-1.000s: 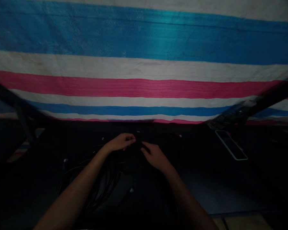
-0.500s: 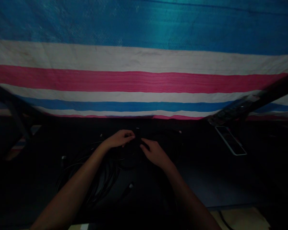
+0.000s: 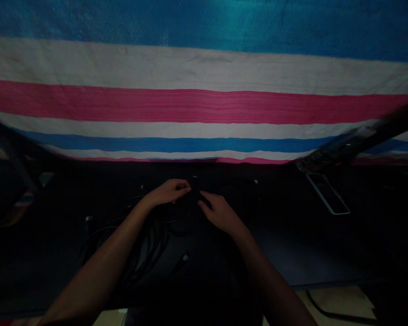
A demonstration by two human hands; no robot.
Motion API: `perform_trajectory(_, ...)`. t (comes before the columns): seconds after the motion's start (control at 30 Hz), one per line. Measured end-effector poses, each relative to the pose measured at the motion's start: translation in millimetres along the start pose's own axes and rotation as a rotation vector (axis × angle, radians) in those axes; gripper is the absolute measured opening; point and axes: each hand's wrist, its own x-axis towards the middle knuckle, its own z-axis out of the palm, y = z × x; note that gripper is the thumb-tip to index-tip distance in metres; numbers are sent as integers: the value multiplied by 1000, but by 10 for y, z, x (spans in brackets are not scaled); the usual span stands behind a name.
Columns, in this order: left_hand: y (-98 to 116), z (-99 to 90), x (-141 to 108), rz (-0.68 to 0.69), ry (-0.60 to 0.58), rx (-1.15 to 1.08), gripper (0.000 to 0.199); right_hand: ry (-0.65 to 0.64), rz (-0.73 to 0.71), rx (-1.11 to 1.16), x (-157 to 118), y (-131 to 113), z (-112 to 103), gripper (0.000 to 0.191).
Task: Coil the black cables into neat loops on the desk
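Note:
Between my two hands a black cable plug (image 3: 195, 182) stands out with a pale tip, its body almost lost against the dark table. My left hand (image 3: 170, 192) is closed in a pinch at the left side of that cable. From the right, my right hand (image 3: 218, 210) is closed with thumb and fingers at the same dark cable. Below and left of my left hand lies a loose coil of black cables (image 3: 149, 256), partly covered by my left forearm. Another plug (image 3: 185, 257) with a light end lies nearer to me.
A phone (image 3: 328, 194) with a pale edge lies on the dark table (image 3: 313, 258) to the right. More cable ends, one at the left (image 3: 89, 219) and one at the right (image 3: 256, 182), show pale tips. Striped sheeting (image 3: 204, 106) hangs behind, with dark slanted supports at both sides.
The view has tilted down slightly, so the sheeting and tabletop sit a little differently in frame. My hands stay at the cable with almost the same grip.

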Motion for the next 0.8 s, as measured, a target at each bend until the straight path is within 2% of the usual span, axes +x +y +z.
perform_trajectory(0.37, -11, 7, 6, 1, 1, 13, 34, -44, -11, -33, -14, -19, -24, 39)
perform_trajectory(0.6, 6, 28, -12, -9, 11, 11, 30, -9, 13, -21, 10, 52, 12, 38)
perform_trajectory(0.73, 19, 8, -5, 51, 2, 21, 27, 0, 41, -22, 26, 68, 22, 34)
perform_trajectory(0.8, 41, -9, -3, 98, 11, 23, 26, 49, 35, 19, 39, 74, 18, 31)
